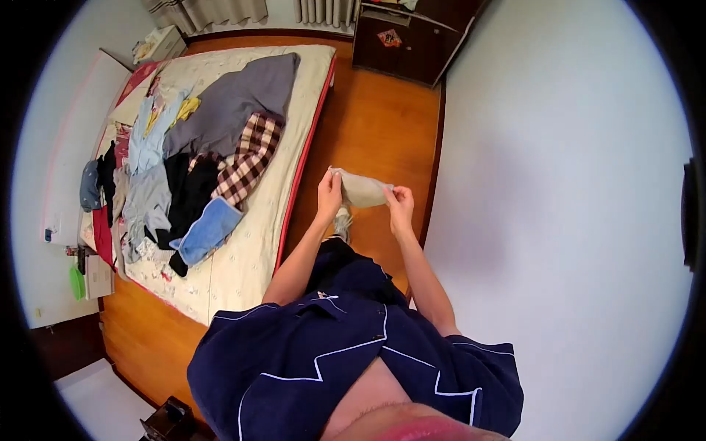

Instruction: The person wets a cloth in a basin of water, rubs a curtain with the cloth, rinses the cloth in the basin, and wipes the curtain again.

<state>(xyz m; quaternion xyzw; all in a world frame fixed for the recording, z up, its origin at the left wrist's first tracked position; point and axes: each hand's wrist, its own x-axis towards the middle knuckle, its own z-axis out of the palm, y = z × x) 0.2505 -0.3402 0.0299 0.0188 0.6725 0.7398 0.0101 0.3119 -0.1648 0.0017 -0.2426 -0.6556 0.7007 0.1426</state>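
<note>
- Cloth piece, pale cream, small, thin: (364, 189) stretched between the two hands, above the floor strip, sagging slightly along its lower edge.
- Floor, orange-brown wood: (379, 121) a strip running from near to far between bed and wall, giving room under and beyond the hands.
- Bed, broad, cream-covered: (246, 283) left; its red-trimmed right edge lies left of the left hand, apart from it.
- Wall, smooth, pale blue-white: (559, 184) right; its base is beyond the right hand, apart from it.
- Cabinet, dark brown, glossy: (412, 48) far end of the strip.
- Clothes heap, mixed colours, fabric: (254, 158) on the bed, left of the hands.
- Left hand: (330, 195) raised, forearm reaching forward; fingers pinching the cloth's left end.
- Right hand: (399, 207) slightly nearer, forearm angled inward; fingers pinching the right end.
</note>
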